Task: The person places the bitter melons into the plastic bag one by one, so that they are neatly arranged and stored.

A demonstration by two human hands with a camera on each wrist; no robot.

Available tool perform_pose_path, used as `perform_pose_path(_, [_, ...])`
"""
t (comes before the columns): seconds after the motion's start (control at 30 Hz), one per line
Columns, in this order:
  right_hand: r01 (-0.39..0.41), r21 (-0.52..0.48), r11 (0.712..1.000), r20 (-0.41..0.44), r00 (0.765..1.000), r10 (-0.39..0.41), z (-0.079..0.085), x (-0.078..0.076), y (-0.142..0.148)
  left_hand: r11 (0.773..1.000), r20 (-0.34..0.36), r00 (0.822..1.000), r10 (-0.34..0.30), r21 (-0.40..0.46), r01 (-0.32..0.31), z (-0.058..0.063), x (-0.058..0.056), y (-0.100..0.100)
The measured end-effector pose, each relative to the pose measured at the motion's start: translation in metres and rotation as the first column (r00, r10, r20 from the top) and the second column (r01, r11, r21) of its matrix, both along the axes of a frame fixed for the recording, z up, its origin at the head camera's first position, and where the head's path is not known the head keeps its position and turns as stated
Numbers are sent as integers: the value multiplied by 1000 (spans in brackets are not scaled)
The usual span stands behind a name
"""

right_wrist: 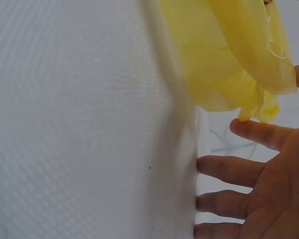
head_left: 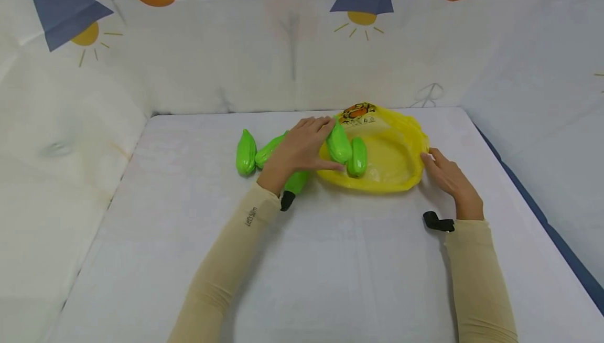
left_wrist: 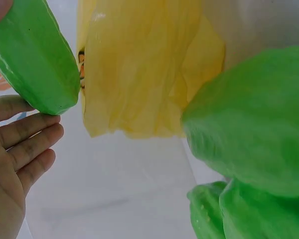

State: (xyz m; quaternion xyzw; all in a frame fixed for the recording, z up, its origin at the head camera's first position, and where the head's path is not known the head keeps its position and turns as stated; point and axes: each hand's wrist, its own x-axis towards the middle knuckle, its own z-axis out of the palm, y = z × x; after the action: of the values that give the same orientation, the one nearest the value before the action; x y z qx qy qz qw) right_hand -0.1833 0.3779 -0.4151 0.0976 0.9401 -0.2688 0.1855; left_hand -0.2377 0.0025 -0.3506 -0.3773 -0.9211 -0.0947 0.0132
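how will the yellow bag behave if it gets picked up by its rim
The yellow bag is probably floppy: its rim is crumpled and wavy. It looks thin and translucent in the wrist views, so likely light for its size. It may sag around the green piece lying inside it.

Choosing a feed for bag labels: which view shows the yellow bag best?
Head view: nearly all of the yellow bag shows, including its open top and print. The left wrist view catches mainly one side, cut off at the top; the right wrist view, only a cut-off part by the right hand.
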Motion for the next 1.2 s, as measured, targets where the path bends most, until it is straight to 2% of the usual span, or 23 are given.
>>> perform_pose_path(0.13, [5, 3, 1000, -8, 1000, -5, 0, 0, 0, 999, -25, 999, -36, 5, 36, -3, -1, 10])
perform_pose_path(0.5, [6, 7, 1000, -14, 1000, -6, 2, -5, 0, 994, -43, 996, -82, -73, 79, -3, -4, 40])
perform_pose_path(0.67, [16, 17, 1000, -17, 1000, -15, 3, -4, 2, 982, -55, 994, -96, -166, 86, 0, -8, 67])
perform_pose_path(0.83, [12, 28, 1000, -16, 1000, -12, 1, -3, 5, 969, 5, 995, -99, -226, 98, 1, -10, 96])
perform_pose_path(1.0, [2, 23, 1000, -13, 1000, -2, -2, -4, 5, 956, 38, 995, -95, -274, 102, -8, -11, 117])
perform_pose_path(1.2, [-3, 27, 1000, -18, 1000, 4, -3, -5, 3, 942, 65, 995, -75, -324, 92, -22, -10, 132])
